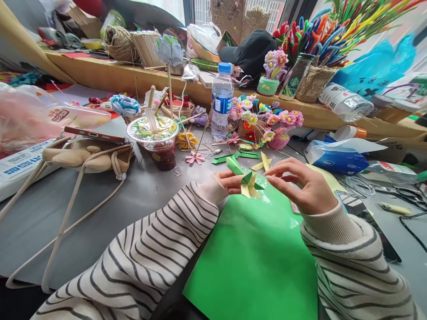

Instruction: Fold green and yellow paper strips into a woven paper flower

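Note:
My left hand [229,181] pinches a small folded piece of green and yellow paper strips [248,183] above a large green paper sheet [256,262]. My right hand [307,184] meets it from the right, fingertips closed on the piece's right edge. Both arms wear striped sleeves. More folded strips, green [238,155] and yellow [264,162], lie on the grey table just beyond my hands.
A sealed drink cup [156,140] and a water bottle [222,104] stand behind the strips. A beige bag [86,158] with a phone [95,135] on it lies left. Pipe-cleaner flowers [267,124], a tissue pack [333,160] and scissors [405,195] sit right.

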Demonstrator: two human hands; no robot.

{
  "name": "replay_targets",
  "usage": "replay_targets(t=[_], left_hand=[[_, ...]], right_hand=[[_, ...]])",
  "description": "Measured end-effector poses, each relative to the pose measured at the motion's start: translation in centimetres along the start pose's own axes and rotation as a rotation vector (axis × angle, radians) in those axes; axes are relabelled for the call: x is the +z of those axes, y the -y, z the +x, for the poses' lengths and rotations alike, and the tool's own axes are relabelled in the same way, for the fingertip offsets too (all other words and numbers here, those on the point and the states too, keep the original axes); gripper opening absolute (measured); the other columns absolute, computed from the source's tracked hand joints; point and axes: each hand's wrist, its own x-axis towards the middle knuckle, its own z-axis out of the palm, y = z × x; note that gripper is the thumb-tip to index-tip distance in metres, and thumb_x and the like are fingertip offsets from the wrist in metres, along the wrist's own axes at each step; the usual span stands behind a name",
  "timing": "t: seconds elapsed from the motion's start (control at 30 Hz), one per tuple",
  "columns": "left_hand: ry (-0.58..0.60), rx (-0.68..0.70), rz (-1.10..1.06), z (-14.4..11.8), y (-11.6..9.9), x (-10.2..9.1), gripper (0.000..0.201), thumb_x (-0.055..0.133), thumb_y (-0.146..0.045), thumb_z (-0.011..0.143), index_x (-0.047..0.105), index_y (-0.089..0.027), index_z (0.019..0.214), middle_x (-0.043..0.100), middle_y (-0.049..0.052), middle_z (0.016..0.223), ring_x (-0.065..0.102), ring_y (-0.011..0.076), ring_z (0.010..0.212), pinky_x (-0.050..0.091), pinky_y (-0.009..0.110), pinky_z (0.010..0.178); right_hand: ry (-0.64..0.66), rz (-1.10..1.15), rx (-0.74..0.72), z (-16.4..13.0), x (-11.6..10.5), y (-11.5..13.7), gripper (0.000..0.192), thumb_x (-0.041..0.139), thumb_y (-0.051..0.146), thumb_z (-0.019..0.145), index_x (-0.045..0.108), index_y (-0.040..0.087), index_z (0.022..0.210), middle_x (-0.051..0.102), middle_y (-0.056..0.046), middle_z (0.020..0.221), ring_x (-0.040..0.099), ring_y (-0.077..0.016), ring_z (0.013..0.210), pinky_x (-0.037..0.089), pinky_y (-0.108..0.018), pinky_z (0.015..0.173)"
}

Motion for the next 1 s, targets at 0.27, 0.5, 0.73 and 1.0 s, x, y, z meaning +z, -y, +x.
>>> replay_targets(t=[0.27, 0.5, 0.73, 1.0], left_hand=[[0.197, -0.191, -0.142, 0.4, 1.2, -0.5, 0.026, 0.072, -0.027, 0.046, 0.065, -0.016, 0.068, 0.063, 0.003, 0.058, 0.059, 0.0142, 0.054, 0.047, 0.024, 0.052], [0.253, -0.160, -0.042, 0.0, 1.0, 0.0, 0.023, 0.069, -0.031, 0.049, 0.064, -0.012, 0.062, 0.056, 0.003, 0.049, 0.049, 0.0086, 0.040, 0.037, 0.020, 0.037], [0.259, -0.057, 0.136, 0.0, 0.8, 0.1, 0.026, 0.064, -0.039, 0.056, 0.061, -0.013, 0.055, 0.050, 0.001, 0.045, 0.046, 0.0078, 0.041, 0.039, 0.021, 0.040], [0.046, -0.185, -0.163, 0.2, 0.4, 0.6, 0.038, 0.056, -0.048, 0.062, 0.060, -0.012, 0.073, 0.062, 0.007, 0.072, 0.059, 0.0125, 0.060, 0.048, 0.023, 0.057]], right_hand=[[0.170, 0.254, 0.015, 0.0, 1.6, -0.5, 0.019, 0.063, 0.033, 0.062, 0.054, 0.017, 0.068, 0.053, -0.004, 0.079, 0.052, -0.0148, 0.077, 0.049, -0.029, 0.064], [0.201, 0.232, -0.045, -0.1, 1.7, -0.4, 0.018, 0.062, 0.033, 0.063, 0.054, 0.018, 0.062, 0.053, -0.004, 0.076, 0.052, -0.0147, 0.074, 0.048, -0.029, 0.063], [0.201, 0.380, 0.060, -0.1, 2.6, -0.7, 0.019, 0.061, 0.033, 0.064, 0.056, 0.016, 0.058, 0.052, -0.004, 0.079, 0.053, -0.0138, 0.077, 0.047, -0.028, 0.070], [-0.203, 0.305, 0.071, -0.3, 3.6, -2.0, 0.010, 0.059, 0.028, 0.067, 0.056, 0.018, 0.068, 0.050, -0.004, 0.083, 0.051, -0.0147, 0.080, 0.048, -0.028, 0.063]])
